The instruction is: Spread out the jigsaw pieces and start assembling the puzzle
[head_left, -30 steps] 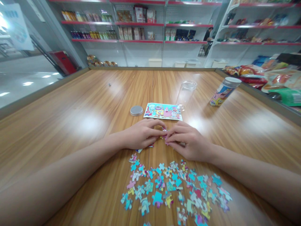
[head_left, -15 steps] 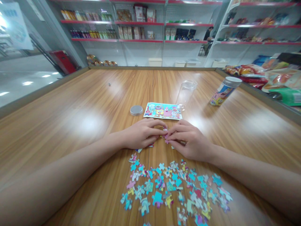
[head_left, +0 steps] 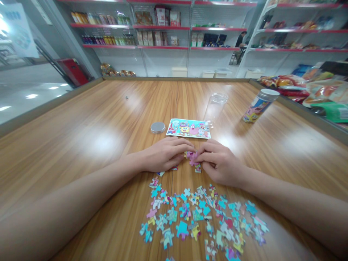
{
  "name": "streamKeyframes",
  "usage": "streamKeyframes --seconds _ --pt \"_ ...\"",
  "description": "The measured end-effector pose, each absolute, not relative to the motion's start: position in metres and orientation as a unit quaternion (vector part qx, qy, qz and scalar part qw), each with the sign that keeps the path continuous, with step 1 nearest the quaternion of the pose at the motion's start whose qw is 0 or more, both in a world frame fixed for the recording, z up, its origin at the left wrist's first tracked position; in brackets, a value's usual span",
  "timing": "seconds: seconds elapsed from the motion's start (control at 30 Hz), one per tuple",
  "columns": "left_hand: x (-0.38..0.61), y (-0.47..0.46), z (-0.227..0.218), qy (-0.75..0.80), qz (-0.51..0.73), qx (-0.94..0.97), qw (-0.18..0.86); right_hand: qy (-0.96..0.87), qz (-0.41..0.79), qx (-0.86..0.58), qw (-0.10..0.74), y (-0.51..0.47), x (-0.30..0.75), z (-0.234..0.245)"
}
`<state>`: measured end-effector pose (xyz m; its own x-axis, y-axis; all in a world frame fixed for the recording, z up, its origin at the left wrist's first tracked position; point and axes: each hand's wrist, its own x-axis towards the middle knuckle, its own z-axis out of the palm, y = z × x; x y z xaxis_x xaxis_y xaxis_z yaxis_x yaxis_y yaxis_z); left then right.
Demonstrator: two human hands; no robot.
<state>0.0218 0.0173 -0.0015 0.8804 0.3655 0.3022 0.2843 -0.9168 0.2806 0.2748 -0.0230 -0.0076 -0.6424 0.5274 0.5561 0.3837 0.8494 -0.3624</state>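
Observation:
Between my hands lies a small joined cluster of pink puzzle pieces [head_left: 192,158], with a bit of yellow at its left and a small multicoloured piece [head_left: 198,168] at its lower right. My left hand [head_left: 167,154] rests palm down, fingers stretched out, its fingertips at the cluster's upper left edge. More puzzle pieces are partly covered beneath it. Bent fingers of my right hand [head_left: 220,161] pinch at the right side of the pink pieces; the fingertips' exact hold is partly hidden. Nearer to me, many loose puzzle pieces [head_left: 182,229] are scattered, mostly light blue.
Beyond my hands lie a cartoon picture card [head_left: 189,128] and a silver lid [head_left: 158,127]. A clear open jar [head_left: 216,108] stands behind the card, and a closed printed canister [head_left: 260,106] farther right. Snack bags [head_left: 292,85] line the table's right side; stocked shelves [head_left: 160,27] stand behind.
My right fingers have drawn slightly right and back from the cluster, baring more pink and the small piece below. My left fingertips have flattened and shifted a little right.

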Motion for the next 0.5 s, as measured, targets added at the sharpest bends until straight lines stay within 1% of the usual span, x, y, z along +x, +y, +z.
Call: streamKeyframes --seconds 0.13,0.27,0.4,0.5 --pt "0.0214 0.0178 -0.0017 0.165 0.171 0.965 0.111 -0.9 0.109 -0.246 0.342 -0.024 0.2746 -0.0067" --pt "0.0227 0.0178 -0.001 0.166 0.185 0.962 0.115 -0.891 0.094 -0.269 0.352 -0.0236 0.2747 -0.0055" --pt "0.0232 0.0178 -0.0007 0.165 0.181 0.962 0.118 -0.907 0.102 -0.256 0.319 -0.0224 0.2752 -0.0075" --pt "0.0225 0.0177 -0.0014 0.167 0.18 0.962 0.12 -0.906 0.11 -0.257 0.319 -0.0225 0.2755 -0.0089"
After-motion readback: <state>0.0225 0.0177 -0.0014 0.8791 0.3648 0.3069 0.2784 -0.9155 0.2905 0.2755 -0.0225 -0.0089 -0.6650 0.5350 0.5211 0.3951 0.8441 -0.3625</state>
